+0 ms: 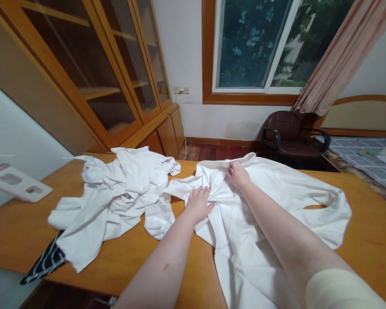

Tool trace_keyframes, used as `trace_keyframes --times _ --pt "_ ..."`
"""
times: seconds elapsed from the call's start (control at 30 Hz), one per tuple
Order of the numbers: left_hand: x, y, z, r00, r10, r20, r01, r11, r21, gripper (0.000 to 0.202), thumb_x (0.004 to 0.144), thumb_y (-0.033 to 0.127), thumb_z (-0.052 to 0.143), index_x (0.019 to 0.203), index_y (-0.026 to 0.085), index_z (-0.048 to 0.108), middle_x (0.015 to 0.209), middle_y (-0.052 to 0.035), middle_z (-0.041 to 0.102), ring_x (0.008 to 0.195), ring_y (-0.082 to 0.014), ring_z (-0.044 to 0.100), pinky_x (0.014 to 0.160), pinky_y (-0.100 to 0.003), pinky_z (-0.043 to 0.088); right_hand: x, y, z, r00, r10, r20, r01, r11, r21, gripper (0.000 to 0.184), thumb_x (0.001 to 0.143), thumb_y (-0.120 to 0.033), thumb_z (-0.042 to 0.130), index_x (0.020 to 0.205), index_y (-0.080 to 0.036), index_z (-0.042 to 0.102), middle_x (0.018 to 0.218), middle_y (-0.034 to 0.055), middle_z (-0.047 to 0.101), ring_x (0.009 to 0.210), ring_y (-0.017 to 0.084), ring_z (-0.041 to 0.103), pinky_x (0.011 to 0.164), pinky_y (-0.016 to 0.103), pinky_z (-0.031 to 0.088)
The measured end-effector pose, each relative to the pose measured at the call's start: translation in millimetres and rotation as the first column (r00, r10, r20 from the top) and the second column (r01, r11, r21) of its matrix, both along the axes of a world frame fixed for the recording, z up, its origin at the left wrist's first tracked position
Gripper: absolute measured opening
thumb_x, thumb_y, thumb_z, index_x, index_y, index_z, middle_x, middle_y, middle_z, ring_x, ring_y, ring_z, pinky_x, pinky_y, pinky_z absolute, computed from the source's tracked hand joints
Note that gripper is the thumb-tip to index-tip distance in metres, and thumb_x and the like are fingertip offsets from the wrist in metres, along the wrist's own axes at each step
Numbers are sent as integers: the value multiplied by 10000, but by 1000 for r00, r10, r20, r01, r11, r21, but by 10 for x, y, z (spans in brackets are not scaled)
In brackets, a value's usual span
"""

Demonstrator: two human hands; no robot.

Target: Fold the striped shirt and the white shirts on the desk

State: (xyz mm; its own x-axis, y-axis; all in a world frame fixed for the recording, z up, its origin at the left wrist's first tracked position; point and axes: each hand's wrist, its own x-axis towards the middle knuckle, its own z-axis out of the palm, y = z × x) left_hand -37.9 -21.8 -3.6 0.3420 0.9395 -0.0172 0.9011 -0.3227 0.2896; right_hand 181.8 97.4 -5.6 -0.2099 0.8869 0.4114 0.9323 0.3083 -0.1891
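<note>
- Right hand pinches the far edge of the white garment.
- Left hand lies open, palm down, on it.
- The garment is spread, creased, on the bench; apparently being straightened, its folds call for flattening.

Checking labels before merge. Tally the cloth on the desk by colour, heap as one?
White: 2 (spread garment under both hands; heap to its left, pieces inside not countable)
Black with white lines: 1 (striped cloth poking out from under the heap)
Total: 3
</note>
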Motion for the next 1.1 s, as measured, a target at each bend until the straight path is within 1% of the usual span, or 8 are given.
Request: trace_keyframes --times 0.17,0.27,0.4,0.5,0.6,0.73,0.9,1.1 --pt "-14 -7 2 1000 -9 9 9 1000 -3 663 863 463 428 1450 179 307 1499 -67 351 1402 -255 231 1151 -458 141 -115 79 -5 991 61 119 -37 981 -191 535 845 -400 524 1320 -159 475 1453 155 371 1350 318 281 1080 516 217" --pt "-21 -13 22 1000 -9 27 9 1000 0 658 869 460 424 1452 184 296 1501 -73 345 1399 -257 240 1149 -457 148 -125 46 -57 985 56 162 4 938 -346 567 906 -459 413 1390 -162 414 1506 156 298 1382 305 242 1078 516 226" --pt "-3 -31 87 999 9 48 -11 1000 21 650 863 423 458 1444 180 302 1507 -92 326 1394 -264 248 1148 -459 156 -67 -102 -21 982 79 173 -13 935 -355 553 928 -437 377 1411 -167 393 1519 146 278 1391 289 236 1084 507 226" --pt "39 -85 183 994 -40 100 29 993 114 625 851 364 493 1428 190 330 1508 -87 317 1380 -247 270 1145 -422 188 -15 -338 130 974 142 178 -80 945 -316 487 917 -387 418 1352 -177 474 1490 122 350 1359 272 306 1093 475 228" --pt "111 -183 276 979 -144 144 122 981 150 485 859 322 485 1332 218 464 1369 -73 493 1258 -226 431 1079 -372 317 15 -719 320 965 200 172 -142 943 -300 396 921 -344 398 1233 -181 578 1378 112 499 1233 237 467 1034 375 335" --pt "219 -309 275 985 -128 113 120 990 74 419 859 386 489 1241 225 547 1181 -75 609 1121 -241 529 993 -371 401 79 -1289 447 969 37 246 39 954 -299 331 903 -359 406 1080 -186 626 1249 146 576 1113 284 531 948 452 390" --pt "257 -293 97 999 30 -25 -30 999 -13 735 802 554 518 1408 161 380 1478 -134 364 1350 -308 325 1097 -438 272 360 -1629 225 908 -247 338 370 851 -372 482 870 -460 437 1272 -206 517 1381 192 446 1235 387 410 901 678 314" --pt "184 -102 -2 998 22 -54 -25 998 -56 761 846 594 425 1467 185 269 1550 -120 209 1417 -279 201 1126 -429 210 657 -1542 -124 922 -274 273 364 855 -370 680 907 -590 215 1474 -220 277 1542 117 225 1403 339 169 1011 691 179"
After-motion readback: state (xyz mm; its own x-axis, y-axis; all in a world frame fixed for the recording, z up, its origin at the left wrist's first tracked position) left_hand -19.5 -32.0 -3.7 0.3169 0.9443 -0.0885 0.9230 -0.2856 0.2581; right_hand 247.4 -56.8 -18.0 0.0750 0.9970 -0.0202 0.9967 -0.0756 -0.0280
